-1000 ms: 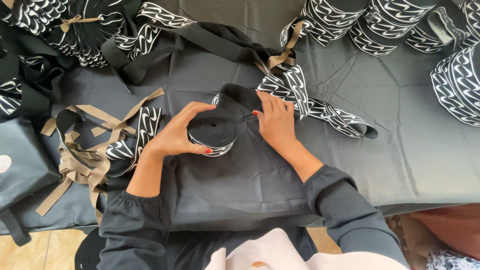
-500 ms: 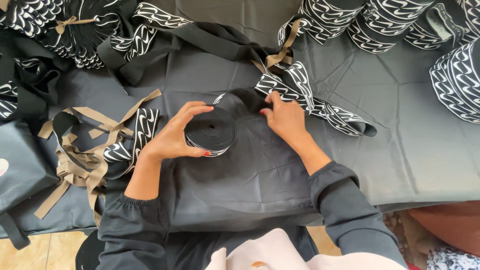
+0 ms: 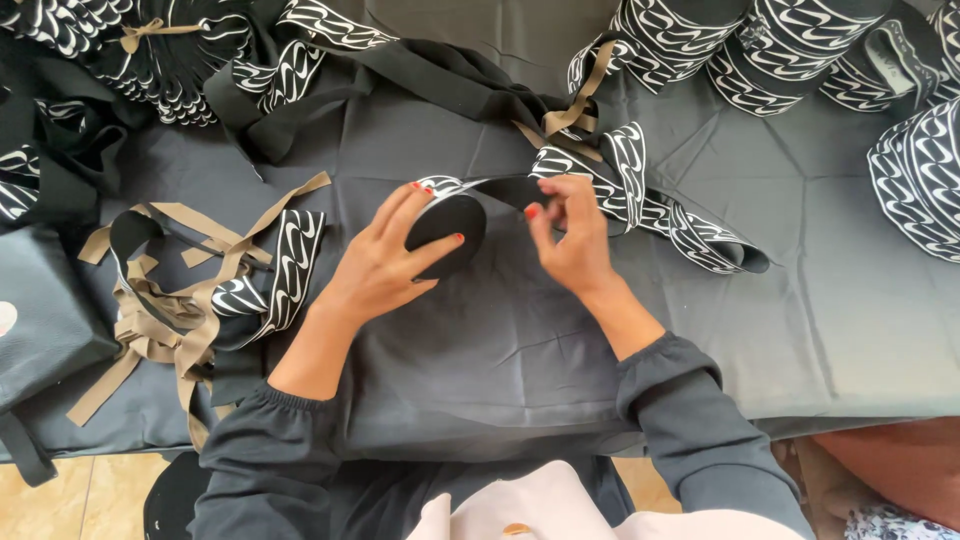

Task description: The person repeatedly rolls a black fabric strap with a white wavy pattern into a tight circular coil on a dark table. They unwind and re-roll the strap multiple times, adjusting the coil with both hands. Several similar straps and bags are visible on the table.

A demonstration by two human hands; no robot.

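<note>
Rolling patterned band into a coil [image 3: 446, 232] above the dark tablecloth [image 3: 500, 350], the left hand [image 3: 385, 265] grips it while the right hand [image 3: 565, 235] pinches the loose strap [image 3: 520, 188], needing steady tension next.

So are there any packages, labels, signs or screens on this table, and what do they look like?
No signs or screens, and no clear package.
Dark grey pouch or bag: left edge of the table, soft and squarish, with a small pale round patch that may be a label.
Everything else is unlabelled goods: the roll of black band in the left hand, the right hand pinching its loose end, and stacked black-and-white patterned rolls at top right.
</note>
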